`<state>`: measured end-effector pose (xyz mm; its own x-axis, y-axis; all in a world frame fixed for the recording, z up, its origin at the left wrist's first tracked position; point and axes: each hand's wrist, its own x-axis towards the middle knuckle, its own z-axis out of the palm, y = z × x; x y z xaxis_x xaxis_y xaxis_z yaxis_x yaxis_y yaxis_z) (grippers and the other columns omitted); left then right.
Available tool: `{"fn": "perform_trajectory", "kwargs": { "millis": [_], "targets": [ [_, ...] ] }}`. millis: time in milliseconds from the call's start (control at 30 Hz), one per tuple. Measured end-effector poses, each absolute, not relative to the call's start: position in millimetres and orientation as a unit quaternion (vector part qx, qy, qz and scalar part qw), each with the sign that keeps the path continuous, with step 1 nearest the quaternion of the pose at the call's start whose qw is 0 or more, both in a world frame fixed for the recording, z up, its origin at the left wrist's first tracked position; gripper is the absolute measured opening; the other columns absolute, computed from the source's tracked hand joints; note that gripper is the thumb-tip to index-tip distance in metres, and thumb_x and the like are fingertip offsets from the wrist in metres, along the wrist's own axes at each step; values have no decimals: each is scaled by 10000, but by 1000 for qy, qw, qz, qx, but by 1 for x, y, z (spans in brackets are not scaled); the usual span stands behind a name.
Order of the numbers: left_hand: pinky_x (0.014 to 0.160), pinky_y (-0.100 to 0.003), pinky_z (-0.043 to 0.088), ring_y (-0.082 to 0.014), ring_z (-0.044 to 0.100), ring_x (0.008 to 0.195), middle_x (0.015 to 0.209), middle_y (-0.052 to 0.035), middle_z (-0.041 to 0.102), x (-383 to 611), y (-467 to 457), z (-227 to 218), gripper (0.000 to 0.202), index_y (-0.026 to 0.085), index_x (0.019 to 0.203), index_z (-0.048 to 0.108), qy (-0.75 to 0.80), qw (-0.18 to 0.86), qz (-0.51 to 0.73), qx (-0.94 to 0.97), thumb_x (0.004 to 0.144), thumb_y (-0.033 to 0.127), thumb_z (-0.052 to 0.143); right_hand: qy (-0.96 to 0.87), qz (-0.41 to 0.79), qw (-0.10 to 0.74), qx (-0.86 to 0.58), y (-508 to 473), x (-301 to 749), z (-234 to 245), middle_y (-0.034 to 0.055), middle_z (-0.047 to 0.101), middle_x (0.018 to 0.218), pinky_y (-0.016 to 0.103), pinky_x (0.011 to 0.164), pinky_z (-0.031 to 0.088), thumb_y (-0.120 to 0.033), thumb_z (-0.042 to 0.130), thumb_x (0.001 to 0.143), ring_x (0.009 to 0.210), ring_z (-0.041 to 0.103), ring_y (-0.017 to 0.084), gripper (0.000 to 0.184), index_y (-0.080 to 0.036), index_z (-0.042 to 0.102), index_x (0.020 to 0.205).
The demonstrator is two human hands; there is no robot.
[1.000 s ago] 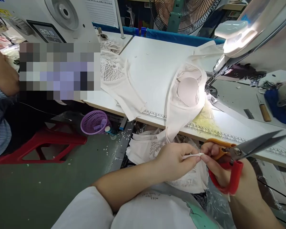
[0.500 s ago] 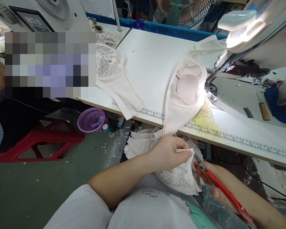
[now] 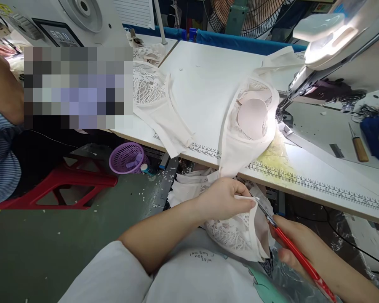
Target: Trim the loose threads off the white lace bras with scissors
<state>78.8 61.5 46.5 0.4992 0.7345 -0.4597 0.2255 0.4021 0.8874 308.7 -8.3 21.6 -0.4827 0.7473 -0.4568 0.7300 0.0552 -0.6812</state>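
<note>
My left hand [image 3: 222,198] is closed, pinching the white strap edge of a lace bra [image 3: 240,233] that lies in my lap. My right hand [image 3: 298,248] grips red-handled scissors [image 3: 290,246], whose blade tips meet the strap right beside my left fingertips. A chain of joined bras runs up from my lap to a pale pink padded bra [image 3: 251,115] lying on the white table [image 3: 208,80] by the sewing machine.
The sewing machine [image 3: 328,63] with its bright lamp stands at the right. More white lace pieces [image 3: 151,92] lie on the table's left. A purple basket [image 3: 128,156] and a red stool [image 3: 60,185] are on the floor. Another person's arm [image 3: 1,88] shows at left.
My right hand swung the scissors down from pointing right above the table edge to point at the strap held by my left hand. The lace bra now hangs lower in my lap.
</note>
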Motion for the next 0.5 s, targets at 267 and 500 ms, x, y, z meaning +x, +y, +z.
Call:
{"fn": "perform_trajectory", "kwargs": {
  "millis": [267, 500],
  "targets": [
    [412, -193, 271, -61, 350, 447, 520, 56, 435, 78, 62, 45, 180, 160, 601, 546, 456, 706, 197, 505, 683, 298, 627, -725, 452, 46, -518, -7, 307, 14, -37, 420, 607, 267, 494, 327, -643, 374, 877, 521, 412, 147, 451, -246, 334, 668],
    [391, -188, 278, -56, 367, 440, 552, 42, 468, 74, 58, 46, 178, 154, 600, 544, 471, 695, 215, 499, 724, 270, 596, -702, 405, 193, -554, -8, 307, 13, -43, 384, 534, 256, 417, 322, -633, 408, 873, 451, 387, 136, 471, -238, 390, 617]
  ]
}}
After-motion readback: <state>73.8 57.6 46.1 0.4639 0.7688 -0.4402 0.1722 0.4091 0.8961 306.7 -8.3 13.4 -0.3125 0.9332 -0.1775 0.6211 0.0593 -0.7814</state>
